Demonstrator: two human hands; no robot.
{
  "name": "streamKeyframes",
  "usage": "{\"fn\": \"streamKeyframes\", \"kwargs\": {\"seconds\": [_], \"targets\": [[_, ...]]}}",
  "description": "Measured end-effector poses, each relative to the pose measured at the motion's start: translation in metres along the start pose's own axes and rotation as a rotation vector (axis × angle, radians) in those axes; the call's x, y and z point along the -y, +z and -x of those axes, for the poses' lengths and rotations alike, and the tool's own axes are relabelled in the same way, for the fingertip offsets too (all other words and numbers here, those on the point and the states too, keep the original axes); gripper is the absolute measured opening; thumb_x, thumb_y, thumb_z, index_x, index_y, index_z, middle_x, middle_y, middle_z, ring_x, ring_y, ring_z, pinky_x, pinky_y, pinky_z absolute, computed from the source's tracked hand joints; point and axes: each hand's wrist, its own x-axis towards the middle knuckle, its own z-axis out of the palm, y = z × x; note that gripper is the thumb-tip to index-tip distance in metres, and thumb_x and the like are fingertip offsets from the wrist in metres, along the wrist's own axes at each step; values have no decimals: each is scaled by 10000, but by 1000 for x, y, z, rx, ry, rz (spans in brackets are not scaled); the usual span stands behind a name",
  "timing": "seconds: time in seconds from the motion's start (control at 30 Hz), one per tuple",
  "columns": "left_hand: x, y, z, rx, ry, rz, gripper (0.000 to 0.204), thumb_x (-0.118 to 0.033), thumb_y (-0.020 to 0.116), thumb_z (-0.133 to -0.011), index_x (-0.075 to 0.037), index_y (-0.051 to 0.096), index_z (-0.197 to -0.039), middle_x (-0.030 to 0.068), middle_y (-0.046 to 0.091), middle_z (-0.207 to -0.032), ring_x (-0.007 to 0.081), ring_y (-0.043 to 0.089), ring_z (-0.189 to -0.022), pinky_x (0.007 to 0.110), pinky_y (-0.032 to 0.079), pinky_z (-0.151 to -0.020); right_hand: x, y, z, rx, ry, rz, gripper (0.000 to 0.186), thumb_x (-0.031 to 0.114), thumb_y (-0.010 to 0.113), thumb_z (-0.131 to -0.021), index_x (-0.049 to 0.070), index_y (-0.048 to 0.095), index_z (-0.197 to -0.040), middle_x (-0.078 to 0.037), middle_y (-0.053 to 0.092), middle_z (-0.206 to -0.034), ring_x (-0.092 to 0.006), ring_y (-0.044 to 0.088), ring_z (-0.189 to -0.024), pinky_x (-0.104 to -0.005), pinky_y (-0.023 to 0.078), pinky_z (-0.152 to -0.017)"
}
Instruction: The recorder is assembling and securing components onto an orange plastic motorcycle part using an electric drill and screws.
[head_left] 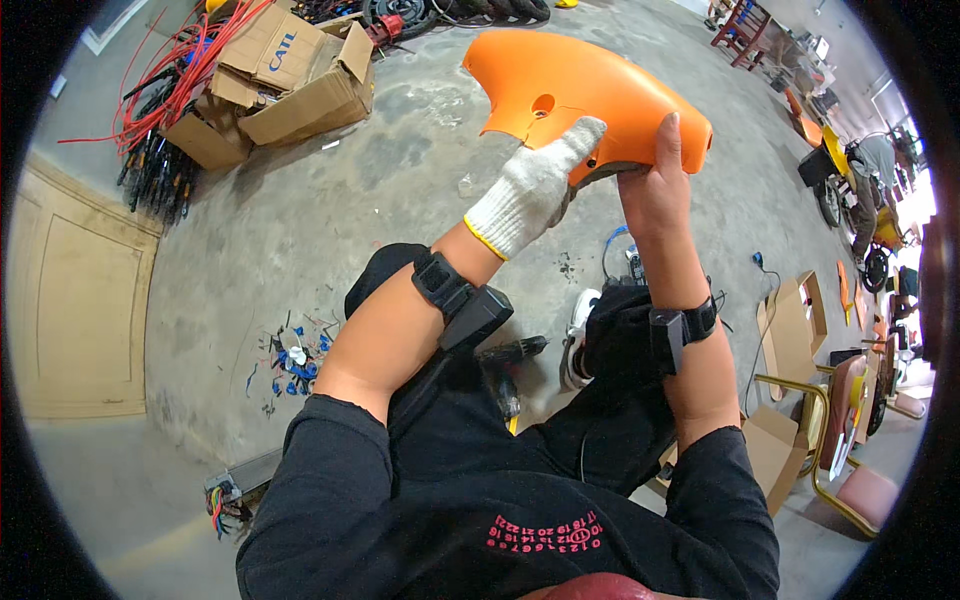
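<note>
An orange curved plastic panel (610,90), with a round hole and a small dark hole, is held up at the top centre. My left hand (535,180), in a white knit glove with a yellow cuff, grips its lower edge left of the small hole. My right hand (655,185), bare, holds the panel's lower right part, thumb over the orange face and fingers hidden behind it. Below, a dark handheld power tool (508,355) is between my legs; part of it is hidden.
Torn cardboard boxes (300,105) and red cables (160,70) lie upper left. Blue-and-white small parts (300,365) are scattered on the floor (230,280). Chairs (865,490) and flattened cardboard (785,330) are at right. Another person (870,190) is among two-wheeled vehicles farther right.
</note>
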Motion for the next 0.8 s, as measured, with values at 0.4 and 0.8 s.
{"fn": "streamKeyframes", "kwargs": {"seconds": [0.4,0.8], "targets": [[-10,7,3,110,19,213,308,-188,597,-984,-41,553,-1252,83,648,-1182,227,652,-1081,399,557,-932,2,1,6,17,-5,-3,491,408,481,-1029,49,465,-1364,-85,554,-1347,-238,519,-1262,-423,391,-1087],[-10,1,1,161,18,151,342,-235,643,-964,-27,558,-1222,77,639,-1118,189,666,-1011,294,583,-834,1,-4,0,4,-18,59,467,377,522,-1018,48,487,-1348,-94,569,-1332,-236,531,-1243,-420,412,-1065]]}}
